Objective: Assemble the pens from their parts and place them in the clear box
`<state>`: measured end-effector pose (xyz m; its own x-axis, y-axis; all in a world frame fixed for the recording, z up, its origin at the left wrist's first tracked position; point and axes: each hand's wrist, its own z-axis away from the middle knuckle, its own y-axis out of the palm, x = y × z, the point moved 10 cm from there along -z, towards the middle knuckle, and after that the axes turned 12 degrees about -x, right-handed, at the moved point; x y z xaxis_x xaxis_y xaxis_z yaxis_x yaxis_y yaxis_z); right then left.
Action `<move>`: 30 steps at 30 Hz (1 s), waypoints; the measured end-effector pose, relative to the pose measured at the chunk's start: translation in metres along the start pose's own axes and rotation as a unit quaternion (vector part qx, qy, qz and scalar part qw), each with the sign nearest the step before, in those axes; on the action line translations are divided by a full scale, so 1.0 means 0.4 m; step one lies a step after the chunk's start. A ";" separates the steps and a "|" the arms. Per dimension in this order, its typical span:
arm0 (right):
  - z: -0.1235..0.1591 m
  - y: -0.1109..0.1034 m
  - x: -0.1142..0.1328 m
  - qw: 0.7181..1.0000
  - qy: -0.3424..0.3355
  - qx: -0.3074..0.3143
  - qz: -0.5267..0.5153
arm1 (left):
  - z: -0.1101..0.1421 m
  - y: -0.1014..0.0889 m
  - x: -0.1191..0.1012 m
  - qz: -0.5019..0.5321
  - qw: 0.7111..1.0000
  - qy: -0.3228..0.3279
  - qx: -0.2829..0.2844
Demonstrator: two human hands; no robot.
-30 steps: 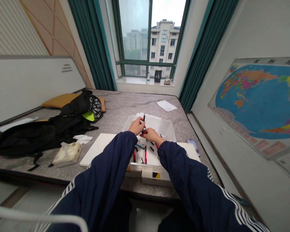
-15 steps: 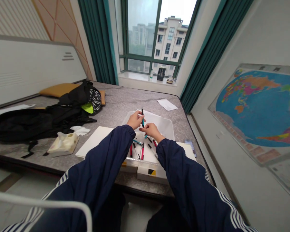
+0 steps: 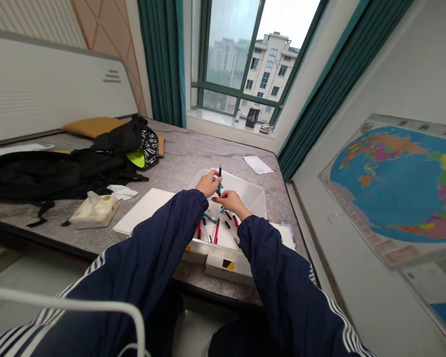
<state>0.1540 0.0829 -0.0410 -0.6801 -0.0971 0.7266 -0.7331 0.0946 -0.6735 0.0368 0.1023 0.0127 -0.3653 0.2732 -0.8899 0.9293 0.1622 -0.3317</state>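
My left hand (image 3: 208, 183) is closed around a black and teal pen (image 3: 219, 181) held upright over a white plastic bin (image 3: 254, 191). My right hand (image 3: 230, 200) is pinched at the pen's lower end, just below the left fingers. What lies between its fingertips is partly hidden. In the bin beneath lie several loose pens, among them a red pen (image 3: 216, 231), a teal pen (image 3: 210, 217) and a black pen (image 3: 228, 224). The right sleeve covers part of the bin's right side.
White boards or boxes (image 3: 144, 210) sit left of the bin, and a white box (image 3: 226, 267) stands in front. A tissue pack (image 3: 95, 210), a black backpack (image 3: 52, 178) and a sheet of paper (image 3: 258, 164) lie on the grey marbled surface (image 3: 193, 148).
The camera view has tilted and shifted slightly. Both hands keep nearly the same place around the upright pen, with the right fingertips a little further left.
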 end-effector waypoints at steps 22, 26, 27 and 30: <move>0.001 -0.058 0.018 0.996 -0.018 -0.080 0.029 | 0.003 -0.020 -0.003 -0.044 0.999 0.014 -0.029; -0.014 -0.120 0.012 0.984 0.000 -0.172 -0.038 | 0.002 -0.004 0.000 -0.092 0.995 0.041 -0.007; -0.014 -0.131 0.010 0.981 0.006 -0.186 -0.051 | 0.005 0.005 0.001 -0.104 0.993 0.049 0.008; -0.007 -0.153 0.017 0.976 0.006 -0.212 -0.055 | 0.018 0.045 0.015 -0.136 0.986 0.063 0.078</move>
<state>0.1943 0.0794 0.0053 -0.5952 -0.1189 0.7948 -0.7332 0.4851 -0.4765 0.0519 0.1001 -0.0010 -0.5967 0.3570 -0.7186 0.7894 0.1001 -0.6057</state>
